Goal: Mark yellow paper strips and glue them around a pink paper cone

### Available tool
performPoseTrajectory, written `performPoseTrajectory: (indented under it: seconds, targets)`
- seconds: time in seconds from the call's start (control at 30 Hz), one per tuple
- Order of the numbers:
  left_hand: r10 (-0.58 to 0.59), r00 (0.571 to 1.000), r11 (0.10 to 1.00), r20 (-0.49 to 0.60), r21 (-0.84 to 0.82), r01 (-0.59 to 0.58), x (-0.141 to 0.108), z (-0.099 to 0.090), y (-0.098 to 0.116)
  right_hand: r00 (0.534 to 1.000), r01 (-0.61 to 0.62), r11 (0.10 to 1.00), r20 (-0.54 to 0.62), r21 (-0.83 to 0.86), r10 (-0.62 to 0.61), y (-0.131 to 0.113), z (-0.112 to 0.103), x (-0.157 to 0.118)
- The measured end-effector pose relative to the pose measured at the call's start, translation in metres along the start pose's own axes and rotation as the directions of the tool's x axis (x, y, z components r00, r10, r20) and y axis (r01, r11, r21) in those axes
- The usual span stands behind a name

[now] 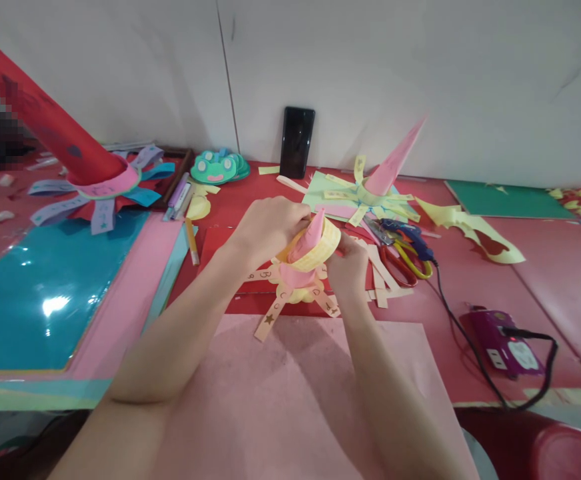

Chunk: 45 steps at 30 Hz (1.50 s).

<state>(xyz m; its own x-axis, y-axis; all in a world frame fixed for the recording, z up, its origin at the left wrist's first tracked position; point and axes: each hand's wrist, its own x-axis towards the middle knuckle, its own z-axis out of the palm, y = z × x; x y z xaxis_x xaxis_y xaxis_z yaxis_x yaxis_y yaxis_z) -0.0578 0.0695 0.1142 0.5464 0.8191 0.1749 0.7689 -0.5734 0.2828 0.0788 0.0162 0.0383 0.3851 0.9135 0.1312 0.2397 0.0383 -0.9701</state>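
A small pink paper cone [313, 238] stands at the middle of the table, with a yellow paper band [321, 248] tilted around it. Below the band is a scalloped yellow base [298, 295], from which lettered paper strips [272, 319] spread out. My left hand [275, 227] is closed on the band's left side, its fingertips partly hidden behind the band. At the band's right edge my right hand [349, 261] is closed, its fingers curled in and pinching the band.
Behind stand a black phone [296, 142] and a second pink cone [395, 160]. Scissors [400, 263], a blue glue gun [413, 239] and a purple power box [505, 343] lie right. A tall red cone [55, 113], pencil [191, 240] and blue sheet [45, 287] are left.
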Motion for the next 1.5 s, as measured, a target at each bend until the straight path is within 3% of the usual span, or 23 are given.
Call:
performPoseTrajectory:
  seconds: [0.13, 0.3, 0.4, 0.53, 0.7, 0.9, 1.03, 1.2, 1.33, 1.5]
  targets:
    - [-0.023, 1.000, 1.000, -0.010, 0.016, 0.023, -0.001, -0.002, 0.001, 0.999, 0.041, 0.999, 0.019, 0.027, -0.041, -0.002, -0.004, 0.003]
    - [-0.154, 0.987, 0.988, 0.042, 0.028, 0.153, -0.004, -0.012, -0.001, 0.992, 0.071, 0.994, -0.108, 0.080, -0.062, -0.007, -0.019, 0.012]
    - [-0.212, 0.973, 0.974, 0.089, 0.101, 0.203, -0.006, -0.018, 0.001, 0.992, 0.065, 0.996, -0.112, 0.067, -0.057, -0.010, -0.028, 0.017]
    - [-0.234, 0.952, 0.963, 0.195, 0.182, 0.200, -0.006, -0.016, 0.003, 0.996, 0.093, 0.996, -0.012, -0.014, -0.093, -0.016, -0.036, 0.018]
    - [-0.284, 0.871, 0.953, 0.400, 0.221, 0.209, -0.007, -0.012, -0.002, 0.986, 0.102, 0.971, 0.152, -0.215, -0.070, -0.020, -0.046, 0.016]
    - [-0.334, 0.868, 0.925, 0.368, 0.304, 0.227, -0.008, -0.016, 0.000, 0.970, 0.115, 0.903, 0.242, -0.414, -0.012, -0.017, -0.054, 0.012]
    - [-0.339, 0.855, 0.918, 0.393, 0.337, 0.209, -0.008, -0.015, 0.005, 0.931, 0.135, 0.874, 0.361, -0.466, 0.048, -0.010, -0.048, 0.009]
    - [-0.333, 0.846, 0.922, 0.417, 0.333, 0.198, -0.005, -0.007, 0.002, 0.902, 0.194, 0.805, 0.424, -0.560, 0.078, 0.001, -0.036, 0.008]
    - [-0.364, 0.793, 0.916, 0.489, 0.340, 0.211, 0.001, 0.006, -0.007, 0.866, 0.285, 0.795, 0.499, -0.535, 0.025, 0.017, -0.029, 0.009]
    - [-0.347, 0.717, 0.932, 0.604, 0.310, 0.189, 0.008, 0.026, -0.019, 0.891, 0.326, 0.738, 0.453, -0.591, -0.031, 0.037, -0.024, 0.011]
